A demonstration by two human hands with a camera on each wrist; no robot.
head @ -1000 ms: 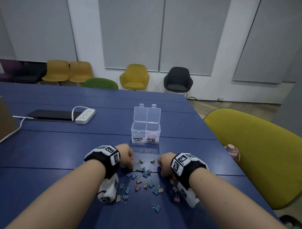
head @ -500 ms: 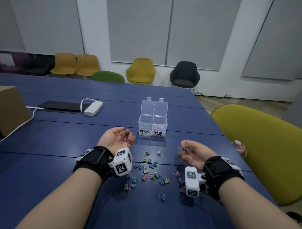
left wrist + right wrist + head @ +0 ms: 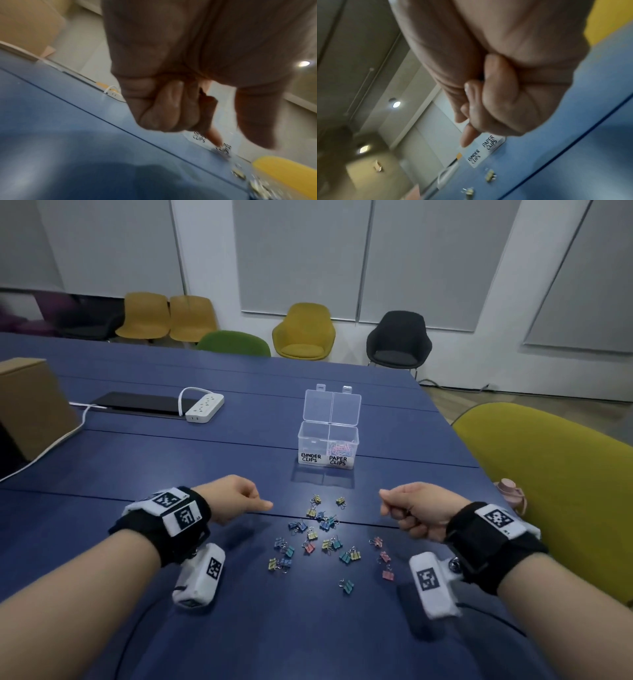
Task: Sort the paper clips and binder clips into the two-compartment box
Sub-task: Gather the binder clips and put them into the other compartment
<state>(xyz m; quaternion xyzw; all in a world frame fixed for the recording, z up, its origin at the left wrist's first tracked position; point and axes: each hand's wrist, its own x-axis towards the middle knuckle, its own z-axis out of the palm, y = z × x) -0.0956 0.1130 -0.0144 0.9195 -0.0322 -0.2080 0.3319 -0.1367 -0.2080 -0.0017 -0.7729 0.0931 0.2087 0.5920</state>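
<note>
A clear two-compartment box [image 3: 328,440] stands open mid-table, labelled BINDER CLIPS on the left and PAPER CLIPS on the right. Coloured paper clips [image 3: 342,447] lie in its right half; the left half looks bare. Several pastel binder clips [image 3: 322,539] are scattered on the blue table between my hands. My left hand [image 3: 253,501] is a fist left of the pile, and its contents are hidden in both views [image 3: 171,105]. My right hand [image 3: 394,508] is curled to the right, with a bit of metal clip showing between its fingers. The box label [image 3: 481,151] shows beyond the right fist [image 3: 488,94].
A white power strip [image 3: 205,407] and a black flat device [image 3: 137,404] lie at the far left, beside a cardboard box [image 3: 30,405]. A yellow chair [image 3: 555,491] and a pink bottle [image 3: 510,491] sit at the table's right edge.
Both hands rose from the clip pile, turned palm-up with binder clips in them, then rolled back over and closed into fists. The view has shifted slightly.
</note>
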